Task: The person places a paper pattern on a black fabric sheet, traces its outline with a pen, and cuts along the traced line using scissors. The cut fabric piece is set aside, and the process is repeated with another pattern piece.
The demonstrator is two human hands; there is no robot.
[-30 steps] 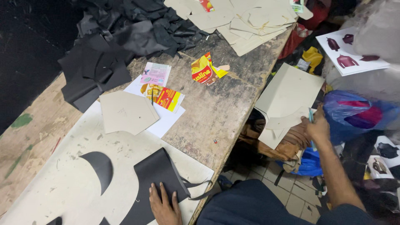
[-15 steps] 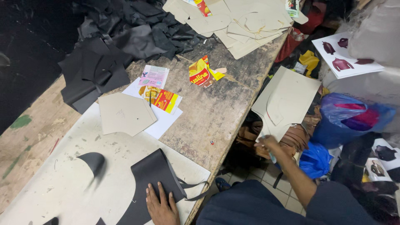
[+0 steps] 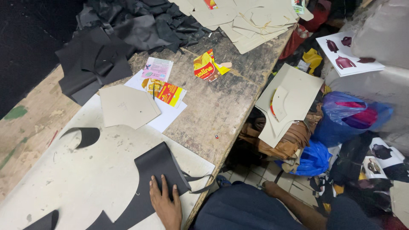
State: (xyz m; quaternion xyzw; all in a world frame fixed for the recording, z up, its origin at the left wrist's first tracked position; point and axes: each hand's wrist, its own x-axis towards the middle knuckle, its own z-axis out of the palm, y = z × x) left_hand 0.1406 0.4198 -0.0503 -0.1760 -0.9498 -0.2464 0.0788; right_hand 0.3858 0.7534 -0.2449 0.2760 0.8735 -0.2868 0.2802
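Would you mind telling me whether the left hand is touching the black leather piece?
Touching: the head view shows the left hand lying flat on the black leather piece.

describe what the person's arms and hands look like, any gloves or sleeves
Both hands are bare: no gloves, rings or watch show. The left hand shows only to the wrist. The right hand leads to a forearm that is bare up to a dark sleeve near the elbow.

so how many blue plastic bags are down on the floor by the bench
2: one blue plastic bag with pink stuff inside, right of the cardboard pattern pieces; a smaller blue bag just below it. More may be hidden in the clutter.
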